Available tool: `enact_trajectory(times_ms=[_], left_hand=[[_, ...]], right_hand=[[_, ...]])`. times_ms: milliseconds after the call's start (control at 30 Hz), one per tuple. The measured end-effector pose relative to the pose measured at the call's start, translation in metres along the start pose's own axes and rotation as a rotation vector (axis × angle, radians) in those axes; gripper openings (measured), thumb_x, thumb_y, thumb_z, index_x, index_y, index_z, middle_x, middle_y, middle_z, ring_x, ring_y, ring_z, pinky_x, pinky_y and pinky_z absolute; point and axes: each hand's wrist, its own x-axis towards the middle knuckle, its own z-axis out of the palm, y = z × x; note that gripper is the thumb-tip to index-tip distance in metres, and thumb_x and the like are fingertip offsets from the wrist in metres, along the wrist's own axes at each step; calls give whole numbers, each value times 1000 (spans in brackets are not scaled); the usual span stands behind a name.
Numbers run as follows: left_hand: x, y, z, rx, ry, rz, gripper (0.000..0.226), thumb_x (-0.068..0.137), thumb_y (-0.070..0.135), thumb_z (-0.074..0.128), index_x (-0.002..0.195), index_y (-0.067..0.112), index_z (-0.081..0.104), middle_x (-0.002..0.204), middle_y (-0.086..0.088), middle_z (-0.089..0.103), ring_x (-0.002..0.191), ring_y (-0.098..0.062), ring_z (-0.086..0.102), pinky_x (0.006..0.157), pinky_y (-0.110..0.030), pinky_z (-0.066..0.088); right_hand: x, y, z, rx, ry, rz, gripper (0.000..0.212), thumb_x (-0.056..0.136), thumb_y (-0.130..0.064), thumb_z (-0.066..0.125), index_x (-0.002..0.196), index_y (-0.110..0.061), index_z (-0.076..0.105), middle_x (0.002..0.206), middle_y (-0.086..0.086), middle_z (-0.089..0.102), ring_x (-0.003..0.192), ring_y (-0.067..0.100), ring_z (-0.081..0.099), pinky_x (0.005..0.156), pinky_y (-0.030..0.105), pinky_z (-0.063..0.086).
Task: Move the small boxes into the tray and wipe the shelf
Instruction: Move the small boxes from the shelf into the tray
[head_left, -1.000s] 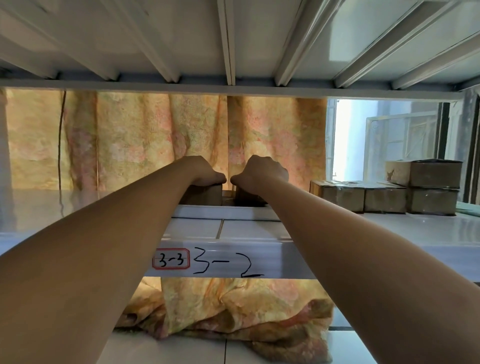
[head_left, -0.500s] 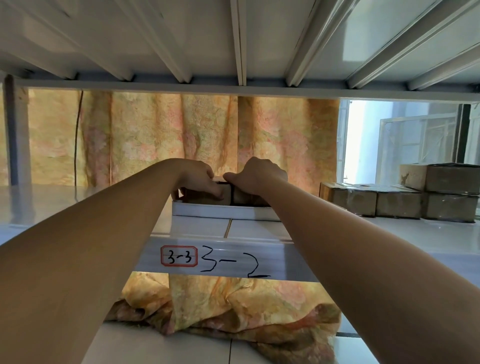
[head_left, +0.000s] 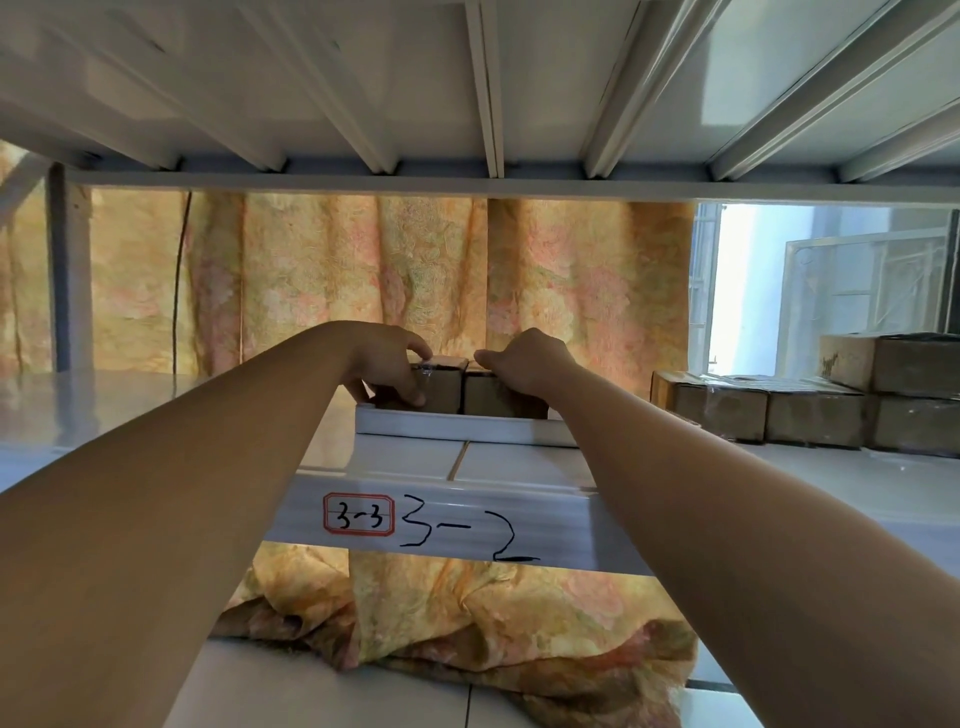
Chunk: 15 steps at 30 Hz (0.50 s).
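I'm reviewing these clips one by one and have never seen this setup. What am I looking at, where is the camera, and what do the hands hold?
There is no machine here: a person wears a camera on the head, looking forward along both bare arms. The left hand grips one small brown box and the right hand grips the one beside it; both sit in a white tray on the white shelf. More boxes wait at the right. A yellow curtain hangs behind.

Two small boxes (head_left: 462, 387) sit side by side in the tray (head_left: 457, 428) on the shelf (head_left: 519, 465), left grip (head_left: 387, 366) and right grip (head_left: 522, 366) on them. Stacked boxes (head_left: 810, 410) lie well right of the right grip; a curtain (head_left: 415, 275) hangs behind.
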Motion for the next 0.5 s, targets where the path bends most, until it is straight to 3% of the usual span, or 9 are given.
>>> enact_trajectory(times_ms=[133,267,367,500], left_hand=[[2,4,5,42,-9,1,76,80,27,72,144,30,30,139,-7,40,117,-28,49,89,-39,51],[5,1,8,92,-22,11,83,77,41,73,144,32,25,147,-5,33,123,-26,45,94,-40,50],[8,-1,10,131,-17,36,84,76,45,72,144,32,24,144,-5,37,117,-24,49,88,-36,51],[11,1,14,314,56,59,90,75,57,67,147,26,22,150,-8,27,129,-28,40,105,-41,40]], right_hand=[[2,-1,4,-54,2,-3,52,86,-60,49,65,-13,39,82,8,52,63,19,50,48,26,33],[-2,-1,2,-25,25,-12,53,86,-62,48,93,-9,53,110,15,61,77,24,54,58,28,39],[-5,-1,1,-25,31,-2,61,87,-62,48,107,-6,56,113,15,61,78,24,54,62,30,41],[-8,-3,1,-55,31,0,48,92,-54,47,101,-7,54,108,13,64,80,24,53,68,31,44]])
